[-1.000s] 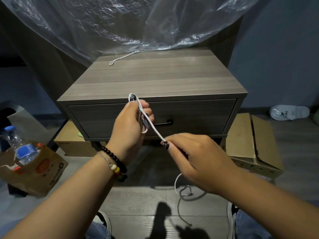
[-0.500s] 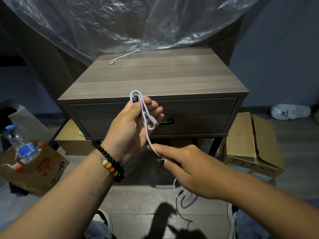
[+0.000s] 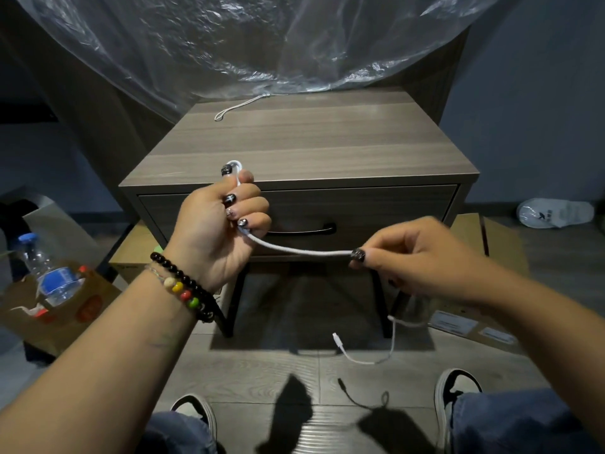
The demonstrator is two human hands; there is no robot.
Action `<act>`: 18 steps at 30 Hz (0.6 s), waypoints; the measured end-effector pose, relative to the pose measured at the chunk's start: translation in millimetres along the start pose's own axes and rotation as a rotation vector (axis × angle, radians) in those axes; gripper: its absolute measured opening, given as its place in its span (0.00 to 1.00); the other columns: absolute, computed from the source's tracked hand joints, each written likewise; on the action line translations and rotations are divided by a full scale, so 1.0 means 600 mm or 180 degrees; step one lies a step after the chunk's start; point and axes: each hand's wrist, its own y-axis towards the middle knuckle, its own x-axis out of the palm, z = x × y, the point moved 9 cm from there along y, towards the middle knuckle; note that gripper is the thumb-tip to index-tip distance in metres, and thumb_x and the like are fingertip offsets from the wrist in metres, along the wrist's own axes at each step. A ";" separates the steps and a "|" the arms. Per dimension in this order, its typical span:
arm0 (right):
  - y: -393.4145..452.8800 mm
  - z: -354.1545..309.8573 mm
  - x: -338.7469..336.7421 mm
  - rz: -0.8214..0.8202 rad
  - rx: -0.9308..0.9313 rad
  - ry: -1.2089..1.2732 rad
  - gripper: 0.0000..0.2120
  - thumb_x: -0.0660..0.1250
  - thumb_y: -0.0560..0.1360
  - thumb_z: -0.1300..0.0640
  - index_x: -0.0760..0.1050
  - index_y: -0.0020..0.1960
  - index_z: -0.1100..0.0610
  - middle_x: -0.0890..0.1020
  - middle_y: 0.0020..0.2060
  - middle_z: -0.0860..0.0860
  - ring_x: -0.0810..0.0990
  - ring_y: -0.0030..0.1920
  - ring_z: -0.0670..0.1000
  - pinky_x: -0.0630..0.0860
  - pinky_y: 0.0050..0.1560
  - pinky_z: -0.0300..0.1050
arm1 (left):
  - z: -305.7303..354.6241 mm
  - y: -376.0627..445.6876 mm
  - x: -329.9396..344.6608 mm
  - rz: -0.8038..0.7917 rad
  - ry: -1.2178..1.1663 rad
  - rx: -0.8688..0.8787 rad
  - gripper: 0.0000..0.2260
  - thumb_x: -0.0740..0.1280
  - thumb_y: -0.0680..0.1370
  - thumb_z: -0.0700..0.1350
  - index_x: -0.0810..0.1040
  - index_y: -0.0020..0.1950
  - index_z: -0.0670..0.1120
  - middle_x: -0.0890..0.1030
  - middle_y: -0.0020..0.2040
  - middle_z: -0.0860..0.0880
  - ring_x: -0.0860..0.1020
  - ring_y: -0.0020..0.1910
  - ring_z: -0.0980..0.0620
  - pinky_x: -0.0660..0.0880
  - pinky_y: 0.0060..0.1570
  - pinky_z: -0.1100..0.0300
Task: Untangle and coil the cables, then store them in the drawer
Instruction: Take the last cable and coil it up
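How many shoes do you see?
3: two dark white-toed sneakers on the person's feet, one bottom centre, one bottom right; one white slipper on the floor far right. Its partner may be hidden.

Dim room, lit from above and behind us.

We see hard shadows on the floor [image 3: 294,371], glare on the plastic sheet [image 3: 262,44], motion blur on the right hand [image 3: 422,257], and wide-angle bending at the edges.
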 end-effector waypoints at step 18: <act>-0.010 -0.038 -0.064 0.1504 -0.0927 -0.0633 0.03 0.76 0.68 0.58 0.84 0.39 0.51 0.83 0.33 0.42 0.82 0.36 0.42 0.73 0.38 0.31 | -0.130 -0.047 0.025 -0.0688 0.1977 -0.1260 0.12 0.54 0.81 0.42 0.68 0.38 0.46 0.82 0.53 0.34 0.83 0.50 0.41 0.80 0.46 0.50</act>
